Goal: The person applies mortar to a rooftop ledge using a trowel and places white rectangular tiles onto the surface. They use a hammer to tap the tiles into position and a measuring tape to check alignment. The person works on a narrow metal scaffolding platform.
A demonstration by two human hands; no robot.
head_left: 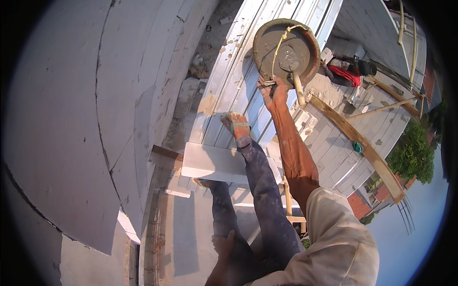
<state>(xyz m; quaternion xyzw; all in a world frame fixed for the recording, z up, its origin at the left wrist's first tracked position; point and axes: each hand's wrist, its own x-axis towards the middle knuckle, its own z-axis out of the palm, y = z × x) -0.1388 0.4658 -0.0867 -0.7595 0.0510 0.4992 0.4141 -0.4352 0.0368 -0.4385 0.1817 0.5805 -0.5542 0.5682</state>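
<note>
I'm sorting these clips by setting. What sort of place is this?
Most likely a building site: a round basin of wet grey mortar, a bare block wall and a long timber plank all point that way.

- Upper centre: a round bucket (314,52) of grey mortar (272,40), a trowel (298,89) lying in it.
- Right hand (273,94) at its lower rim, fingers closed on a yellow cord (275,50).
- Lower centre: left hand (223,245), shadowed, seemingly against a dark trouser leg (224,212).
- Upper right: another person (345,75) in red.
</note>
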